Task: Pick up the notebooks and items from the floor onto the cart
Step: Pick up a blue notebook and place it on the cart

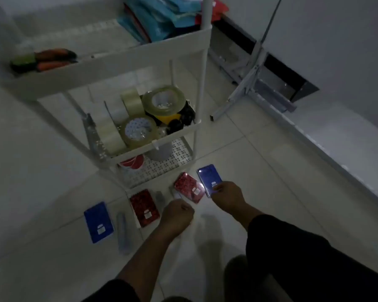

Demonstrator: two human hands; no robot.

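Several small notebooks lie on the tiled floor in front of the white cart [140,55]. My right hand [226,194] grips the near edge of a blue notebook [208,176]. Beside it lies a shiny red notebook [189,187]; my left hand [177,213] is closed at its near corner, touching it. Further left lie a dark red notebook [144,207] and another blue notebook [98,222]. A clear tube-like item [122,232] rests between those two, and a small grey item [160,198] lies near the cart's foot.
The cart's middle shelf holds tape rolls [162,101]; the top shelf holds tools [44,59] and blue folders [159,16]. A metal stand leg [249,83] lies to the right by a grey wall. The scene is dim.
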